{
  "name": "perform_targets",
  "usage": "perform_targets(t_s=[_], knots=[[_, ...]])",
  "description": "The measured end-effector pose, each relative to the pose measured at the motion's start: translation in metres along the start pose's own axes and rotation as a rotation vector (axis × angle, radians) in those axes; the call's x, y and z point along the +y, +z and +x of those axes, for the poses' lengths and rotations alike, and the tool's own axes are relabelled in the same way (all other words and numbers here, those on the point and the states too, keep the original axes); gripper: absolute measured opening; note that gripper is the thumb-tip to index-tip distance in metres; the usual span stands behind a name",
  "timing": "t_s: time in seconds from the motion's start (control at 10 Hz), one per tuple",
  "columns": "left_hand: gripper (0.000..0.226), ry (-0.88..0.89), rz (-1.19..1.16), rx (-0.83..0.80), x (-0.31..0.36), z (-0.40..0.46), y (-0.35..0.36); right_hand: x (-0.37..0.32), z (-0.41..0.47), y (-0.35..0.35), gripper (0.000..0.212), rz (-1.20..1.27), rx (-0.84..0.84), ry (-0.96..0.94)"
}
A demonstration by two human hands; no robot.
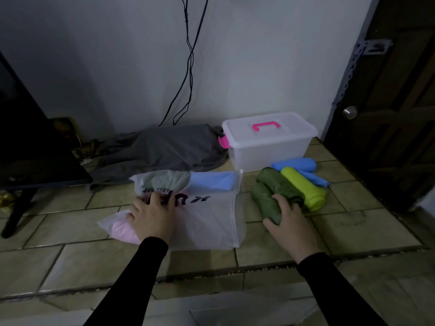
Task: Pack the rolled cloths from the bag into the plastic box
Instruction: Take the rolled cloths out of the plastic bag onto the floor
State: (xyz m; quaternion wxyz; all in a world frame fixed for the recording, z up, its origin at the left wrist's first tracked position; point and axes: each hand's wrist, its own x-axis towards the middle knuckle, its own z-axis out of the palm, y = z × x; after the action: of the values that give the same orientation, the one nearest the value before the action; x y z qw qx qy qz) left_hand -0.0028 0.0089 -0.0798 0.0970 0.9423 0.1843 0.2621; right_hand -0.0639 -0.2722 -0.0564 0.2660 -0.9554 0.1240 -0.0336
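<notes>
Rolls of dark green cloth (267, 203) lie on the floor tiles, long axis running from near-right to far-left, and my right hand (290, 222) curls its grip over the near end of 1 of them. My left hand (153, 215) presses flat, fingers spread, on the bag (211, 222). Beyond the rolls, well apart, stands the plastic box (268, 142), lid closed, so I judge the right hand is the nearer one to it.

A tiled floor (353, 222) carries a white plastic bag (211, 220), rolled cloths (303, 187) beside it, a lidded plastic box (268, 142) and a grey bundle (169, 147) by the wall.
</notes>
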Motion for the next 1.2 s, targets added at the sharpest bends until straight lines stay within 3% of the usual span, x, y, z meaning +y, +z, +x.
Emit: perform_targets(t_s=[0.2,0.3,0.4,0.5,0.6,0.7,0.8,0.9,1.1,1.2], knots=[[0.045,-0.016,0.005,-0.060,-0.002,0.002,0.000,-0.012,0.008,0.005,0.067,-0.101,-0.024,0.097],[0.051,-0.021,0.012,-0.064,0.000,0.001,-0.001,-0.033,0.010,-0.007,0.065,-0.429,0.040,0.010],[0.051,-0.031,0.011,-0.046,0.002,0.000,-0.003,-0.058,0.017,-0.013,0.037,-0.435,0.033,-0.278],[0.038,-0.044,0.014,-0.093,0.000,0.002,-0.001,-0.069,0.036,-0.005,0.029,-0.479,-0.235,-0.365],[0.033,-0.042,0.020,-0.100,0.000,0.002,-0.002,-0.064,0.054,0.002,0.033,-0.209,-0.399,-0.351],[0.034,-0.048,0.014,-0.119,0.000,0.002,-0.003,-0.065,0.070,0.005,0.015,0.149,-0.289,-0.402],[0.037,-0.046,-0.005,-0.105,-0.001,0.003,-0.005,-0.069,0.084,0.010,0.049,0.185,-0.252,-0.481],[0.042,-0.034,0.001,-0.074,-0.002,0.002,-0.002,-0.069,0.094,0.018,0.050,0.034,-0.258,-0.536],[0.054,-0.003,0.030,-0.034,0.000,0.001,-0.003,-0.077,0.096,0.034,0.033,-0.221,-0.099,-0.473],[0.049,-0.017,0.042,-0.040,-0.001,0.000,-0.001,-0.082,0.100,0.042,0.030,-0.191,-0.118,-0.397]])
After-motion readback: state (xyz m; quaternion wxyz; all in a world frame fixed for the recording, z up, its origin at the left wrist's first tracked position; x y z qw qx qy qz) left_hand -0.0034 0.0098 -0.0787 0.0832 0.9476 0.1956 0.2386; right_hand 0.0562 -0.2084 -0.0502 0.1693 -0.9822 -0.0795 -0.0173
